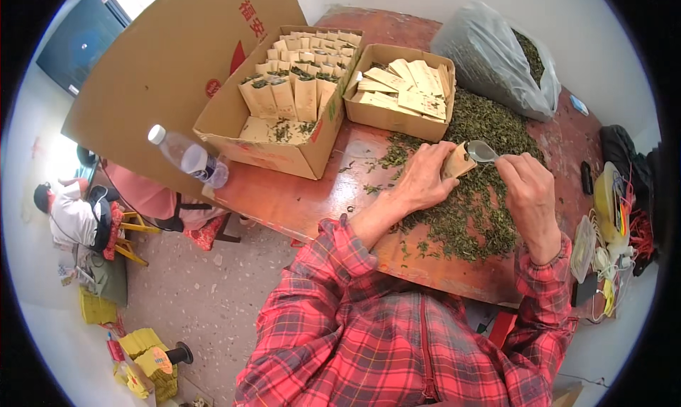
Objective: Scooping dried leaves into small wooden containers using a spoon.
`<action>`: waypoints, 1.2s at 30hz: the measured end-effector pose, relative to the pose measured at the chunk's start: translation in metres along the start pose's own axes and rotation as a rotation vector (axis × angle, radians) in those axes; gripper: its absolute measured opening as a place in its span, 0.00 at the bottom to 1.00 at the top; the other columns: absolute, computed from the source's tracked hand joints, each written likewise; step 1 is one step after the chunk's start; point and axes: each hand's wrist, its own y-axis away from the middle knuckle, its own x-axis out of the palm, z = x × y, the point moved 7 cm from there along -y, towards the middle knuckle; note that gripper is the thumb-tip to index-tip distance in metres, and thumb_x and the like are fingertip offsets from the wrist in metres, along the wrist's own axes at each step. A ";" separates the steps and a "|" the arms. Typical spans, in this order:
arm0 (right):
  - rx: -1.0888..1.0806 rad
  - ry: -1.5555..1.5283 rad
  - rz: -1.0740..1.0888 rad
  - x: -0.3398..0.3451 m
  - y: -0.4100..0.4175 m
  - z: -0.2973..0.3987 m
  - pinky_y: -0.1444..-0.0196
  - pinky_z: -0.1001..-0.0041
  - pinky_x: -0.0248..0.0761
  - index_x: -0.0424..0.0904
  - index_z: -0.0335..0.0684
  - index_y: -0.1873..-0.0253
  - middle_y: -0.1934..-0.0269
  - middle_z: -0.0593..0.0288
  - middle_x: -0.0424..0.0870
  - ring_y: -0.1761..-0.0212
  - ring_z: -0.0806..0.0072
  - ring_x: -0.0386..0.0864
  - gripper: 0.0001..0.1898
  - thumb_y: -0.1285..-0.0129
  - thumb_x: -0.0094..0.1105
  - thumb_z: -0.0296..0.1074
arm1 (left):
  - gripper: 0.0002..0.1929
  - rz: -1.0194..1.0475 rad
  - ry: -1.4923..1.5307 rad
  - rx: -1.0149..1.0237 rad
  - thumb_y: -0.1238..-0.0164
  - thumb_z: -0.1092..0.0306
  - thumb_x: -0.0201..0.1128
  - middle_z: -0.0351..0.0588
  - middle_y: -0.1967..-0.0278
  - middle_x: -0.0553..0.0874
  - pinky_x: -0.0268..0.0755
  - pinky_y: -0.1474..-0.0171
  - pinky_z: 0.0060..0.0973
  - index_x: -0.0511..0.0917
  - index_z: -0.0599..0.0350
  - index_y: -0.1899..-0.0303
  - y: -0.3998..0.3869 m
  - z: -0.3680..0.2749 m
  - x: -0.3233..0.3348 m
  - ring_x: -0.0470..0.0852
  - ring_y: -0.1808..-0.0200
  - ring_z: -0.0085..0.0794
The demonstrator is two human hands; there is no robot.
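My left hand (423, 178) grips a small brown paper bag (458, 163) above a heap of dried green leaves (479, 221) on the red wooden table. Between the fingers of my right hand (526, 199) is the handle of a clear spoon (482, 152), whose bowl is at the bag's upper end. A cardboard box (399, 121) behind the left hand holds many flat paper bags (423, 103). Left of it, a larger cardboard box (271, 154) has rows of upright paper bags (306, 96), with leaves showing at the tops of several.
A translucent plastic bag (479, 61) of leaves stands at the back right. A plastic bottle (189, 157) is beside the larger box. Cables (604, 258) and a plastic container (583, 247) lie at the right. Other people (80, 221) sit at the far left.
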 end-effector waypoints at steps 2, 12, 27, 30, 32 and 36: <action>-0.007 -0.011 0.022 0.003 0.003 0.000 0.60 0.61 0.80 0.82 0.30 0.51 0.56 0.51 0.87 0.59 0.55 0.85 0.14 0.44 0.62 0.16 | 0.32 0.004 0.013 0.020 0.41 0.67 0.77 0.57 0.52 0.84 0.74 0.41 0.45 0.74 0.62 0.36 0.001 0.000 0.002 0.80 0.47 0.53; 0.158 -0.137 -0.264 -0.012 0.038 -0.013 0.66 0.65 0.76 0.84 0.31 0.48 0.62 0.51 0.86 0.67 0.58 0.84 0.16 0.39 0.62 0.11 | 0.30 -0.072 0.046 -0.044 0.39 0.65 0.79 0.56 0.50 0.87 0.82 0.46 0.37 0.75 0.64 0.38 0.000 -0.009 -0.022 0.88 0.51 0.44; 0.542 -0.433 -0.352 0.055 0.107 -0.039 0.71 0.69 0.71 0.86 0.33 0.49 0.67 0.53 0.85 0.73 0.67 0.83 0.07 0.28 0.64 0.17 | 0.25 -0.423 -0.113 -0.221 0.37 0.66 0.78 0.52 0.54 0.92 0.84 0.47 0.31 0.79 0.67 0.43 0.005 -0.025 -0.258 0.92 0.53 0.33; 0.563 -0.466 -0.359 0.059 0.111 -0.042 0.72 0.70 0.70 0.86 0.33 0.49 0.67 0.53 0.85 0.74 0.69 0.81 0.06 0.27 0.64 0.18 | 0.24 -0.415 -0.234 -0.349 0.37 0.64 0.78 0.54 0.54 0.92 0.83 0.47 0.34 0.80 0.67 0.45 0.006 0.014 -0.278 0.92 0.53 0.35; 0.567 -0.486 -0.365 0.061 0.113 -0.044 0.72 0.71 0.69 0.86 0.33 0.49 0.68 0.54 0.85 0.74 0.69 0.81 0.06 0.27 0.64 0.19 | 0.25 -0.383 -0.315 -0.416 0.38 0.62 0.79 0.55 0.53 0.92 0.83 0.47 0.35 0.80 0.68 0.46 0.007 0.038 -0.282 0.92 0.53 0.37; 0.585 -0.501 -0.357 0.064 0.116 -0.046 0.71 0.71 0.69 0.86 0.32 0.49 0.68 0.53 0.85 0.74 0.69 0.81 0.06 0.27 0.64 0.19 | 0.25 -0.187 -0.473 -0.544 0.38 0.60 0.79 0.54 0.55 0.91 0.82 0.49 0.34 0.81 0.68 0.47 0.000 0.059 -0.272 0.90 0.53 0.36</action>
